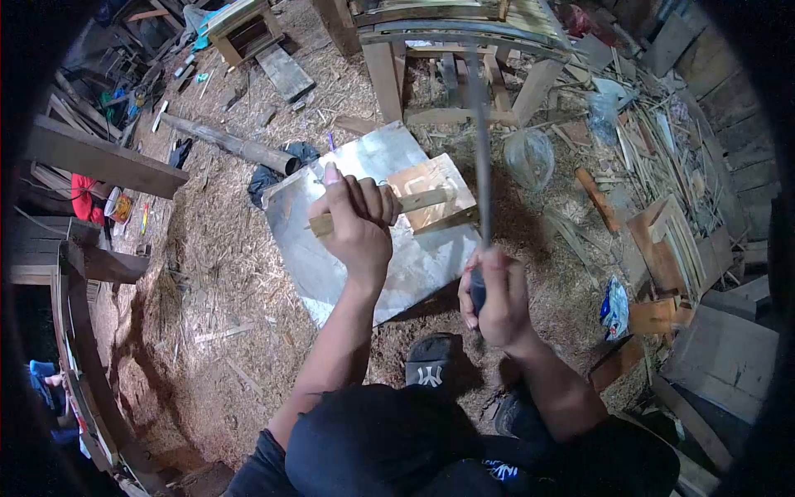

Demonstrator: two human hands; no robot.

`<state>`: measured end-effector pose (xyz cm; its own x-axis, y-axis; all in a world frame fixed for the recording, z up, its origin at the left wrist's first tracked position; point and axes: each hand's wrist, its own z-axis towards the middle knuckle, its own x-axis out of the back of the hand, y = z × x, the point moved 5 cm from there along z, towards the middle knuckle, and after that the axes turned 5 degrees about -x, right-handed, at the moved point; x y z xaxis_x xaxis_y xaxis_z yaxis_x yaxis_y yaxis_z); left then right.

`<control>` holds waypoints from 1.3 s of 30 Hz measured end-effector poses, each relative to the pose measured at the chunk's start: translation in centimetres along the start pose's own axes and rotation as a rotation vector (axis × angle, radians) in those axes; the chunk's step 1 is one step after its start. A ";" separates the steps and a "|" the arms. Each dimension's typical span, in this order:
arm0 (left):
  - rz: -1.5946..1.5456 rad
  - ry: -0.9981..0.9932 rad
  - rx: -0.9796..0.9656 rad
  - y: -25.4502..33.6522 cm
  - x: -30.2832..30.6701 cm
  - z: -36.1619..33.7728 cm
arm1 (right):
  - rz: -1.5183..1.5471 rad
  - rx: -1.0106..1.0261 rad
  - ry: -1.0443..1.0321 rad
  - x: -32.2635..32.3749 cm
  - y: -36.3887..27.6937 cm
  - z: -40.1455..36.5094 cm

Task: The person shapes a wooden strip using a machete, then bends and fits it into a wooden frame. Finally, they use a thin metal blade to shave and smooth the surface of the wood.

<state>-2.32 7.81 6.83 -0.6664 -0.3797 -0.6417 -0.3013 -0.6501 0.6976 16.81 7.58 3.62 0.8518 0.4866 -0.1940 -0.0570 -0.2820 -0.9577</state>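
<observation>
A person crouches over a sawdust-strewn floor [207,273] with work in both hands. The left hand [358,228], at the centre of the frame, has its fingers [377,199] wrapped tight around a pale wooden strip [422,201], which is held almost level above a metal sheet [389,273] lying on the floor. The right hand [497,298], just lower right of centre, is closed in a fist on the dark handle of a long blade [482,166], which points up the frame and crosses just beyond the strip's free end.

The step looks like trimming or splitting the strip. Done well, it would likely call for a firm left grip set well back from the cutting line. The edge should be worked away from the left hand's fingers, over the sheet and not over the knees.

There are 3 containers in view. A clear plastic bag [530,157] lies right of the blade, its contents too faint to tell. A blue-and-white packet [614,308] sits at right, apparently closed. An open wooden crate [244,29] stands at upper left, its inside in shadow. A wooden frame [464,50] stands at the top of the frame, with offcuts piled to its right.
</observation>
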 end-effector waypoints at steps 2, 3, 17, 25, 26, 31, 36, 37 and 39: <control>0.006 -0.010 -0.017 -0.1 -0.2 0.2 | 0.007 -0.180 -0.027 0.7 3.3 0.9; -0.001 -0.014 -0.012 -0.1 -0.3 0.1 | 0.009 -0.356 -0.050 1.2 5.9 1.1; 0.245 -0.065 -0.086 0.1 -3.4 0.5 | -0.419 -0.614 -0.311 8.1 0.3 4.2; 0.202 -0.048 -0.076 0.9 -3.0 0.1 | -0.515 -0.140 0.021 10.9 -0.3 6.3; 0.210 -0.046 -0.092 1.2 -3.1 0.1 | -0.378 -0.156 0.007 11.4 1.8 7.7; 0.240 -0.013 -0.082 1.9 -2.2 0.2 | 0.029 -0.266 -0.096 10.8 6.3 13.3; 0.260 0.030 -0.083 2.5 -1.1 -0.1 | -0.027 -0.254 -0.368 9.2 7.4 15.8; 0.299 0.028 -0.085 2.6 -1.3 -0.4 | -0.062 -0.253 -0.416 9.1 7.7 16.1; 0.353 0.045 -0.089 2.9 -1.1 -0.6 | -0.004 -0.282 -0.487 8.7 7.9 16.3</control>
<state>-2.03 5.97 9.39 -0.6876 -0.6179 -0.3812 0.0035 -0.5279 0.8493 15.28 23.08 -9.09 0.5091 0.7949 -0.3302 0.1446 -0.4571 -0.8776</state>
